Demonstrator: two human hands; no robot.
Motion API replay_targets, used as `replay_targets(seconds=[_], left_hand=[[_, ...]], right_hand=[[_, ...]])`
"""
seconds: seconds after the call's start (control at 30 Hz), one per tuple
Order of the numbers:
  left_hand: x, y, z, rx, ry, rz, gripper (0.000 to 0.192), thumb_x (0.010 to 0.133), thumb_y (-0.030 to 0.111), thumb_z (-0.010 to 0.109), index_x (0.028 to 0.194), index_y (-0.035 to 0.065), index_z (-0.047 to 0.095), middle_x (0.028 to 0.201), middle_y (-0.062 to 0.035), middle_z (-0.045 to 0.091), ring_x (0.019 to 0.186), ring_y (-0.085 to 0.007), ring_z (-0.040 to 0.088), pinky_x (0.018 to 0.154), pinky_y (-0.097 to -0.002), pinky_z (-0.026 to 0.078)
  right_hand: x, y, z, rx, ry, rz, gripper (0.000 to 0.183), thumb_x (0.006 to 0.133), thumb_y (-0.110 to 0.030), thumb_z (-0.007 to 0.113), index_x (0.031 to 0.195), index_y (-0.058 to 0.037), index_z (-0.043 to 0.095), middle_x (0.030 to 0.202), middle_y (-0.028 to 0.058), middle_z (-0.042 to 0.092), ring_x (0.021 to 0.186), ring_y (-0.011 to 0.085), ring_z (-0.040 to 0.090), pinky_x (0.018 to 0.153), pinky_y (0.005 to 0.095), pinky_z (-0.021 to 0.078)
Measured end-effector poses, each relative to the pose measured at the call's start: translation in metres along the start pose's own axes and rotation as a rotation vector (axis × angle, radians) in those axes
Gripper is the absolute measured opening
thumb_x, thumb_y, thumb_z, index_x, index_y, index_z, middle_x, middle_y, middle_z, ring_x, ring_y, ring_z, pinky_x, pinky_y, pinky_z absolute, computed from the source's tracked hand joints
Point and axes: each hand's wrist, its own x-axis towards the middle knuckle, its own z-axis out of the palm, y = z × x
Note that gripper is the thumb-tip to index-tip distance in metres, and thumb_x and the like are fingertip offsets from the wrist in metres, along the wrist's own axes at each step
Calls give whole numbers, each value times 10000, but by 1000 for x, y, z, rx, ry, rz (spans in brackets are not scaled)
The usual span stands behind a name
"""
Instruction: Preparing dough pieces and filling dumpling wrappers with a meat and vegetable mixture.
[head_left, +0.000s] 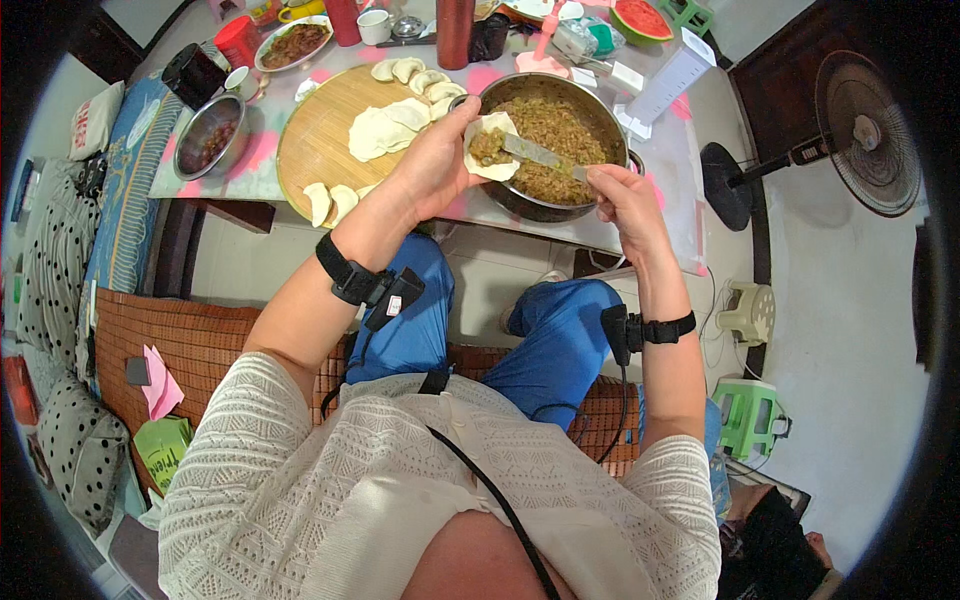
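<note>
My left hand (439, 161) holds a round dumpling wrapper (498, 169) over the near left rim of a metal pot (540, 211). A mound of filling (487, 144) sits on the wrapper. Between the fingers of my right hand (628, 206) is a flat metal spreader (534, 151), its blade tip touching that mound. Minced filling (559, 112) lies in the pot below. To the left, a round wooden board (315, 142) carries a stack of flat wrappers (382, 131). Folded dumplings (427, 79) line its far right edge, and others (319, 202) rest at its near edge, partly behind my left forearm.
A metal bowl of reddish fruit (214, 139) stands left of the board. Behind are a plate of food (294, 45), a white cup (373, 27), a red cylinder (454, 34) and a cut watermelon (642, 21). A white upright device (671, 79) and a fan (866, 135) are at right.
</note>
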Motion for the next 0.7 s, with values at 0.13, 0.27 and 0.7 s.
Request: replay_targets(seconds=[0.13,0.27,0.7], left_hand=[[1,0,1,58,9,-16,501,1010,411,362,1312,13,400,1267,-137,535,1182,-235,540,1002,-389,455],[0,-4,7,122,29,-33,510,1005,426,375,1305,15,411,1270,-130,533,1178,-231,534,1018,-385,428],[-2,3,4,19,-44,-49,529,1016,426,325,1325,0,382,1286,-147,511,1187,-240,533,1016,-394,449]], right_hand=[[-2,1,5,-26,4,7,137,875,-189,642,880,-52,654,664,-51,504,537,33,399,480,201,319],[-2,8,4,157,-68,111,129,875,-174,631,867,-45,628,661,-44,486,526,37,384,463,194,300],[-5,4,-4,319,-166,199,109,882,-155,622,865,-48,612,663,-43,482,502,29,339,436,190,258]])
